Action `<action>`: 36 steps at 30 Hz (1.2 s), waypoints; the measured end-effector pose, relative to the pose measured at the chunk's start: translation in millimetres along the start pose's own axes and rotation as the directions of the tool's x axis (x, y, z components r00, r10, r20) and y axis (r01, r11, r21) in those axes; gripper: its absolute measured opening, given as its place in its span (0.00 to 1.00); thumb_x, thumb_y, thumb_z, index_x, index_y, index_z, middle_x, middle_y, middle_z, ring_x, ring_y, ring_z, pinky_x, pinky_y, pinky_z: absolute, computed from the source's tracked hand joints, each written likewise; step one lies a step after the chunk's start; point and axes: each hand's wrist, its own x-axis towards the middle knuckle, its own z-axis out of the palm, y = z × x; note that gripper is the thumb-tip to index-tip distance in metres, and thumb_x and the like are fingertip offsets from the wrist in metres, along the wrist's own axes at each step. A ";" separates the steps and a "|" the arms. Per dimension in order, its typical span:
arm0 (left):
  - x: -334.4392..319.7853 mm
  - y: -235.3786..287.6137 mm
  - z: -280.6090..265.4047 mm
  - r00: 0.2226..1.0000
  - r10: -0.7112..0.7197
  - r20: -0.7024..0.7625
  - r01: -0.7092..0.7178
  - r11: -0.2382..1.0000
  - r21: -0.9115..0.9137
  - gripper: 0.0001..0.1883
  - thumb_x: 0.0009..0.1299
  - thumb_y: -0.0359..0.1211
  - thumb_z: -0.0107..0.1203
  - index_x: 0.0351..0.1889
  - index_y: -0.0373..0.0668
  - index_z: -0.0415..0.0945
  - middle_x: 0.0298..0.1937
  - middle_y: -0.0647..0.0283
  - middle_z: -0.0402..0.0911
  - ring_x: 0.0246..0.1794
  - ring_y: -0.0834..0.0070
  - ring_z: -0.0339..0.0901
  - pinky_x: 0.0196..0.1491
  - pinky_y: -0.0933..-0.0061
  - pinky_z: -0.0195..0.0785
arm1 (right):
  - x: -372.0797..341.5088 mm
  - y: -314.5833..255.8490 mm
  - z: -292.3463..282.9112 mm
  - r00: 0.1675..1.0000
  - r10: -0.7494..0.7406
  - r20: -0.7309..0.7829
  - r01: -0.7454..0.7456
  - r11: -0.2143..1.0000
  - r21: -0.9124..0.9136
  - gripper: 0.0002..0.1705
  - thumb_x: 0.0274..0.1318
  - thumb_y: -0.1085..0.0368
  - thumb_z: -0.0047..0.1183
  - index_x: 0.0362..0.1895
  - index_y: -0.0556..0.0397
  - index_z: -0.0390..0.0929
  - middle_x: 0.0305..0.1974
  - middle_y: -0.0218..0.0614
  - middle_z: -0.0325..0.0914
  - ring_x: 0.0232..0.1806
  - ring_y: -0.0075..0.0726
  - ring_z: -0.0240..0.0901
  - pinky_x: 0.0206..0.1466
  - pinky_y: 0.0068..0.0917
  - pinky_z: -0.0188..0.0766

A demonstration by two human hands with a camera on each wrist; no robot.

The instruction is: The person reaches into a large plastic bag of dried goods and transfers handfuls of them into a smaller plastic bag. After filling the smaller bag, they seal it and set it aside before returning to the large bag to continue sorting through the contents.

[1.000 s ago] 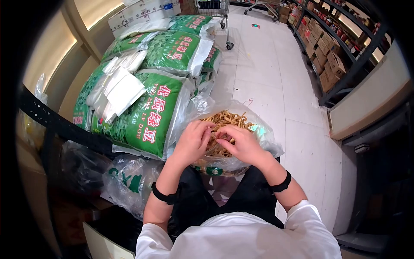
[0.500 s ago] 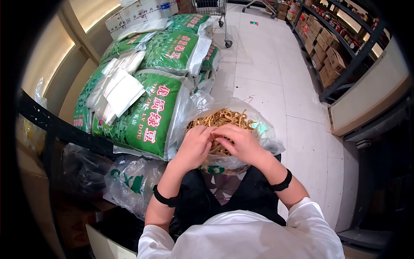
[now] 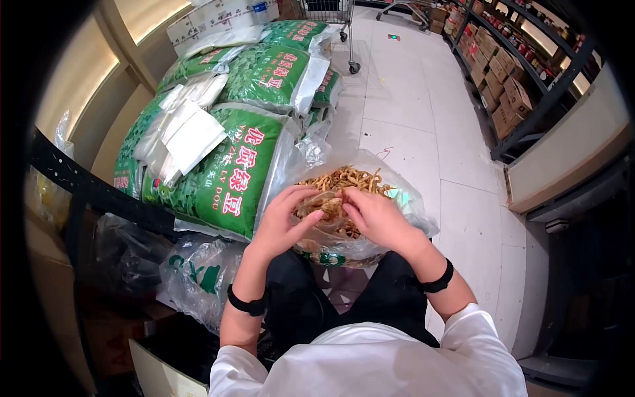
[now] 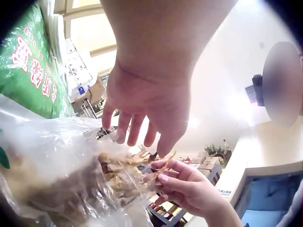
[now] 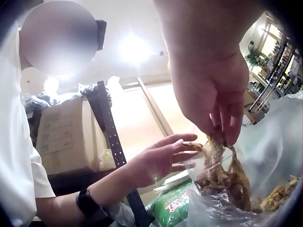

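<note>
A large clear plastic bag point(image 3: 415, 206), its mouth spread wide, holds a heap of curly brown dried strips point(image 3: 349, 177) in front of the person's knees. My right hand point(image 3: 378, 215) is over the heap and pinches a clump of dried strips point(image 5: 218, 156) between thumb and fingertips. Opposite it, my left hand point(image 3: 281, 223) hovers at the left side of the bag, thumb and fingers apart. In the left wrist view, the left fingers point(image 4: 124, 127) hang down loosely, near the strips. The lower part of the clump merges with the pile and plastic.
Stacked green sacks point(image 3: 218, 172) stand close on the left, with white folded bags point(image 3: 192, 135) on top. A black metal frame point(image 3: 99, 182) runs beside them, crumpled plastic point(image 3: 198, 274) below. Shelves with cartons point(image 3: 512, 99) line the right, and a shopping cart point(image 3: 327, 13) stands ahead.
The hands were close together over the heap, fingertips nearly meeting. Now the left hand has drawn away to the left with its fingers spread apart, while the right stays over the strips.
</note>
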 end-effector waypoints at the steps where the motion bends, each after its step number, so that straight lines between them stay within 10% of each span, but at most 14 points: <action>1: -2.3 -3.5 1.5 1.000 0.000 -0.001 0.000 1.000 0.000 0.17 0.66 0.35 0.63 0.51 0.38 0.78 0.52 0.53 0.79 0.53 0.57 0.77 0.54 0.64 0.70 | 0.3 -3.0 -1.7 0.999 0.029 0.039 -0.028 0.999 -0.036 0.11 0.66 0.65 0.46 0.48 0.56 0.68 0.36 0.54 0.78 0.40 0.61 0.76 0.41 0.49 0.72; 11: -3.7 -4.1 9.6 0.990 -0.075 0.123 0.070 0.997 0.043 0.22 0.59 0.41 0.70 0.46 0.38 0.81 0.55 0.53 0.78 0.54 0.59 0.77 0.55 0.65 0.70 | 4.3 9.9 8.0 0.994 -0.006 0.105 0.003 0.999 0.032 0.10 0.67 0.64 0.43 0.47 0.56 0.68 0.37 0.53 0.77 0.40 0.61 0.75 0.41 0.51 0.71; 15: -8.9 -12.9 16.9 0.985 -0.080 0.150 0.056 0.986 0.156 0.29 0.53 0.45 0.73 0.50 0.40 0.79 0.54 0.52 0.78 0.53 0.57 0.77 0.55 0.63 0.72 | 3.8 1.0 5.9 0.994 -0.063 -0.094 0.066 0.998 0.025 0.12 0.67 0.63 0.46 0.48 0.55 0.73 0.43 0.45 0.76 0.41 0.56 0.76 0.42 0.44 0.73; 23: -4.4 -6.8 14.9 0.995 -0.032 0.100 0.008 0.972 0.235 0.25 0.54 0.50 0.70 0.40 0.41 0.79 0.43 0.59 0.79 0.42 0.57 0.80 0.45 0.60 0.74 | 1.6 4.1 3.6 0.991 -0.076 -0.112 0.073 0.997 -0.031 0.13 0.67 0.61 0.48 0.50 0.54 0.74 0.41 0.43 0.78 0.41 0.51 0.78 0.41 0.40 0.75; 25: -6.4 -9.6 15.0 0.997 0.002 0.073 -0.019 0.974 0.225 0.25 0.54 0.50 0.70 0.39 0.42 0.78 0.42 0.61 0.79 0.41 0.58 0.80 0.44 0.60 0.74 | 1.6 1.9 -0.1 0.991 0.124 -0.056 -0.124 0.992 0.009 0.11 0.69 0.61 0.46 0.47 0.53 0.73 0.36 0.43 0.81 0.38 0.51 0.79 0.41 0.39 0.74; 28: -7.7 -12.2 13.9 0.997 -0.001 0.077 -0.017 0.972 0.233 0.25 0.54 0.50 0.70 0.39 0.42 0.79 0.43 0.60 0.79 0.41 0.57 0.80 0.44 0.60 0.74 | 3.1 7.0 6.7 0.973 0.112 -0.201 -0.059 0.965 0.254 0.11 0.71 0.60 0.44 0.45 0.54 0.73 0.33 0.42 0.82 0.36 0.49 0.81 0.39 0.37 0.75; 36: -8.3 -13.1 15.1 0.999 0.010 0.051 -0.023 0.962 0.273 0.23 0.54 0.48 0.71 0.36 0.41 0.79 0.43 0.57 0.78 0.40 0.55 0.79 0.43 0.61 0.73 | 4.3 4.6 -5.9 0.977 0.036 -0.212 -0.006 0.990 0.143 0.10 0.70 0.63 0.45 0.45 0.56 0.74 0.35 0.42 0.83 0.35 0.43 0.82 0.38 0.33 0.76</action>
